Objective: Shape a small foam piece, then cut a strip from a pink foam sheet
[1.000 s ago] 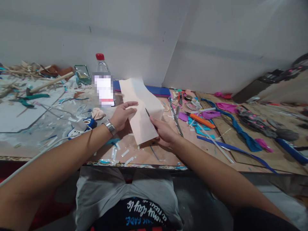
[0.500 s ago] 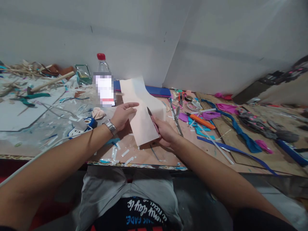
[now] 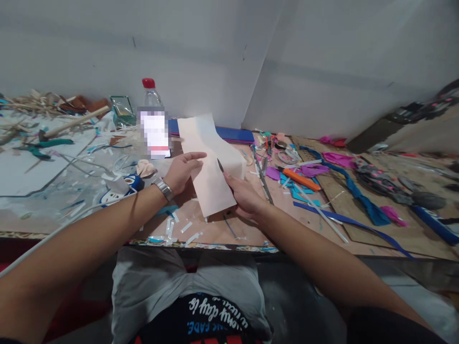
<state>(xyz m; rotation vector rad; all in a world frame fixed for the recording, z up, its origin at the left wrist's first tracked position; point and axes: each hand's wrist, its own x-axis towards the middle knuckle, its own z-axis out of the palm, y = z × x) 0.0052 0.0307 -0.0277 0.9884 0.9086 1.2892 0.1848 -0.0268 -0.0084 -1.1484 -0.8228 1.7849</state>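
Observation:
A long pale pink sheet (image 3: 211, 179), which looks like paper, is held just above the table, its far part curving up and back. At its left edge my left hand (image 3: 182, 172) pinches it, thumb and index finger lying on top and the other fingers below. My right hand (image 3: 247, 197) is closed around scissors (image 3: 220, 166) at the sheet's right edge. One dark pointed blade shows above the sheet. The other blade is hidden, and my fingers cover most of the handle.
A lit phone (image 3: 155, 131) leans before a red-capped bottle (image 3: 148, 83). To the left are a power strip (image 3: 118, 191) and green pliers (image 3: 38, 152). An orange utility knife (image 3: 301, 179), a blue ribbon (image 3: 355, 227) and coloured scraps lie right. A blue flat stack (image 3: 234, 135) lies behind.
The view has shifted slightly. The scissors sit a little deeper in my right hand's grip, with less handle showing; both hands and the sheet stay nearly in place.

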